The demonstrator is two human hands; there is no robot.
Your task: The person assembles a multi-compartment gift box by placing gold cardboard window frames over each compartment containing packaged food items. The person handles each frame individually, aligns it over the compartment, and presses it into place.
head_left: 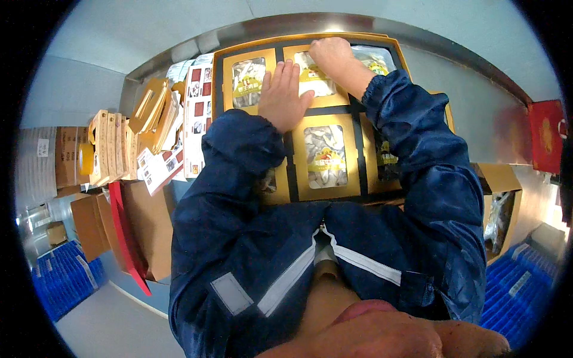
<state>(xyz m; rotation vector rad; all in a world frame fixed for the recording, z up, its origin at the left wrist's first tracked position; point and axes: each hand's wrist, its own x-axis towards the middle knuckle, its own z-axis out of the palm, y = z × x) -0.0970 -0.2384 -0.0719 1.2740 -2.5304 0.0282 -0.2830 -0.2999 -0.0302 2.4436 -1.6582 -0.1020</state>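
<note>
We see a big gift tray [358,113] on the worktop [477,101], full of small gold window boxes. Our left hand [282,95] lies flat and open on the top boxes. Our right hand [330,55] is curled shut, pressing the top middle box [316,83]. Flat cartons [155,107] stand to the left.

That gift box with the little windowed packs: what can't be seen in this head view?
- Gift box: lower corner packs, covered by the dark blue sleeves.
- Top middle pack: partly under the left hand and right hand.
- Right hand's fingertips: curled under; grip unclear.
- Pack contents: too small, glare.
- Cardboard carton interior: dim.
</note>
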